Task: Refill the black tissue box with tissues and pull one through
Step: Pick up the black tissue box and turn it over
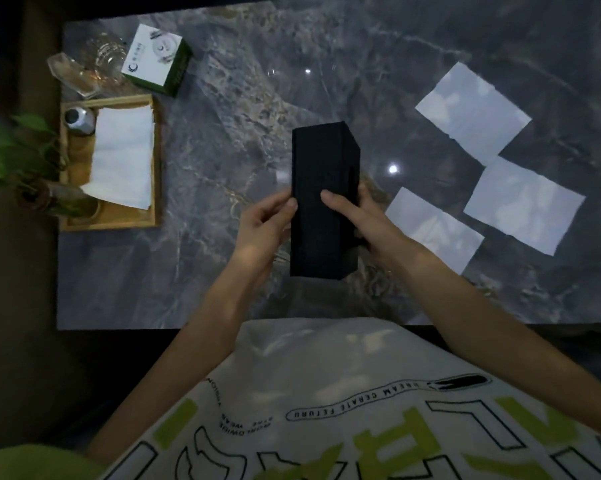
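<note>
Tall black rectangular tissue box (pixel 321 199) lifted above the grey marble surface (pixel 223 168); left hand (pixel 262 225) and right hand (pixel 365 220) each grip its sides.

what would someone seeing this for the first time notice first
The eye goes first to the black box in the middle of the marble table, held on either side by the left hand and the right hand. Next come three white tissues lying flat and apart on the right. At far left sits a wooden tray holding a folded white cloth.
</note>
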`<action>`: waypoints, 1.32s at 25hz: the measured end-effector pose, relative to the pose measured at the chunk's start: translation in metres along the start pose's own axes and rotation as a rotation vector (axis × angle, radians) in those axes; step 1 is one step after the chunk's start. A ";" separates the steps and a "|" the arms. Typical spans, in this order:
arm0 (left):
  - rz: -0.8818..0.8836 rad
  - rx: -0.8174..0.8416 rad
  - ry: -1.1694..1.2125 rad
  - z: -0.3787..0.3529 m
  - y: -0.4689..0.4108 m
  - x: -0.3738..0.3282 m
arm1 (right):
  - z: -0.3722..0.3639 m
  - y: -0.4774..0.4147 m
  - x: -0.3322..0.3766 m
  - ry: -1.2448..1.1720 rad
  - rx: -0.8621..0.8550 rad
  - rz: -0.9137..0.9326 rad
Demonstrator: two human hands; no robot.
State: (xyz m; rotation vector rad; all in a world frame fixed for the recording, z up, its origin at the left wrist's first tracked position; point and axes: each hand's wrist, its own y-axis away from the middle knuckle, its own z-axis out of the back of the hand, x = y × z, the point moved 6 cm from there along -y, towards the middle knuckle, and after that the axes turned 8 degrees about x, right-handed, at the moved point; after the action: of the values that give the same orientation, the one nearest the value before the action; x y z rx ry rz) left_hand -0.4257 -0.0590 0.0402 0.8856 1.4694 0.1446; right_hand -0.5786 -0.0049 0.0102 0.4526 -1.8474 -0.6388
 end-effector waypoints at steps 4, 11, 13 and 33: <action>0.030 0.037 0.072 0.015 -0.009 -0.005 | -0.008 -0.010 0.000 0.000 -0.041 -0.051; 0.250 0.167 0.066 0.042 -0.021 0.009 | -0.038 -0.020 -0.001 -0.151 0.075 -0.050; 0.268 0.233 0.068 0.044 -0.024 0.011 | -0.043 -0.019 0.000 -0.182 0.088 -0.042; 0.166 0.068 -0.083 0.043 -0.031 0.010 | -0.037 -0.034 -0.010 -0.182 0.026 -0.009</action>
State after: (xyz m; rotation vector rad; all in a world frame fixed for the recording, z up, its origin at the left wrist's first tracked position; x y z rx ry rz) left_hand -0.3985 -0.0926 0.0080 1.0575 1.3301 0.1796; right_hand -0.5402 -0.0338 -0.0083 0.4322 -2.0286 -0.6817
